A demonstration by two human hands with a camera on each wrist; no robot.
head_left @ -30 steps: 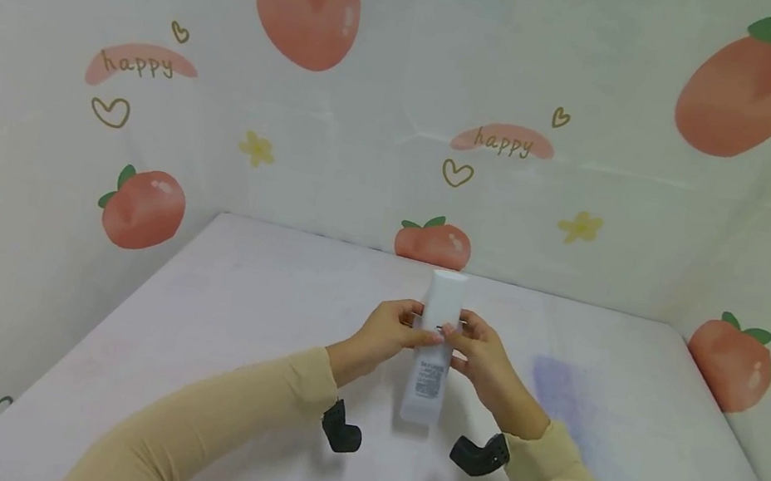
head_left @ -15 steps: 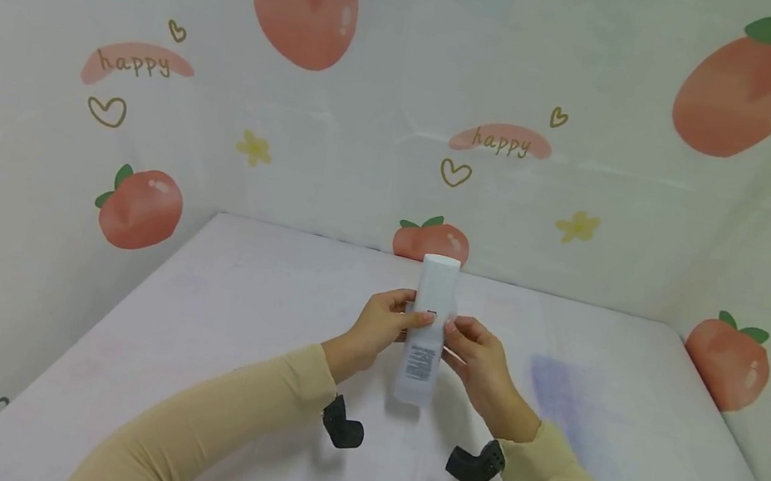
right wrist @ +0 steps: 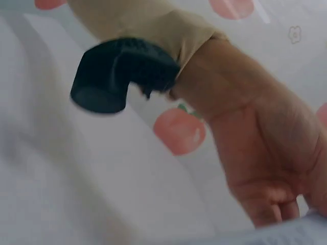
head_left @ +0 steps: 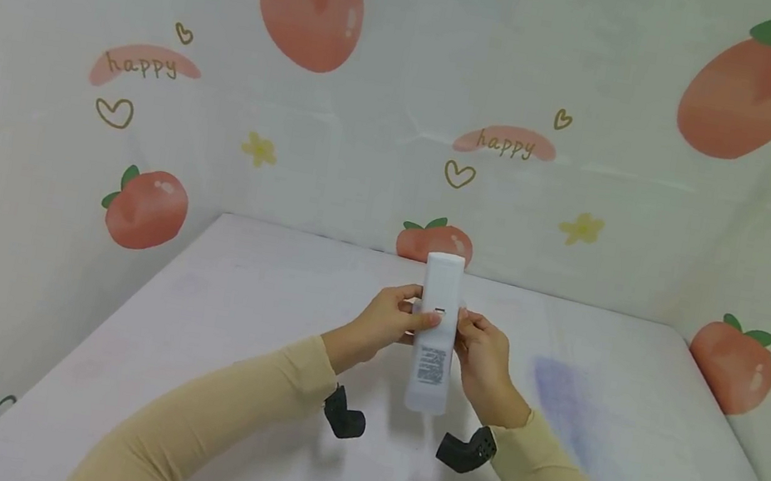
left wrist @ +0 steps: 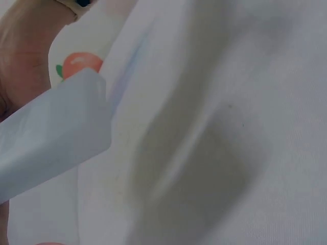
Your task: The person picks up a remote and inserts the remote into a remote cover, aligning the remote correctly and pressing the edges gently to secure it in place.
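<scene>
A long white remote control [head_left: 435, 334], its back with a small dark notch and a printed label towards me, is held upright above the table in the head view. My left hand [head_left: 382, 321] grips its left side, thumb across the back near the notch, other fingers partly hidden behind. At the right edge my right hand [head_left: 487, 362] pinches it, thumb along the side and fingertips hidden. The left wrist view shows the white lower end of the remote control [left wrist: 56, 132]. In the right wrist view, my right hand [right wrist: 271, 138] stands above the remote's blurred edge [right wrist: 291, 236].
The table [head_left: 257, 287] has a pale white cover with a purple smudge [head_left: 561, 394] on the right. Behind it hangs a white curtain [head_left: 399, 58] printed with peaches. Black wrist cameras [head_left: 344, 417] jut out below both cuffs. Shadows fall beneath the hands.
The remote control has risen slightly and its back now faces me more squarely. My right thumb has moved off the back to the right edge; the left hand keeps its grip.
</scene>
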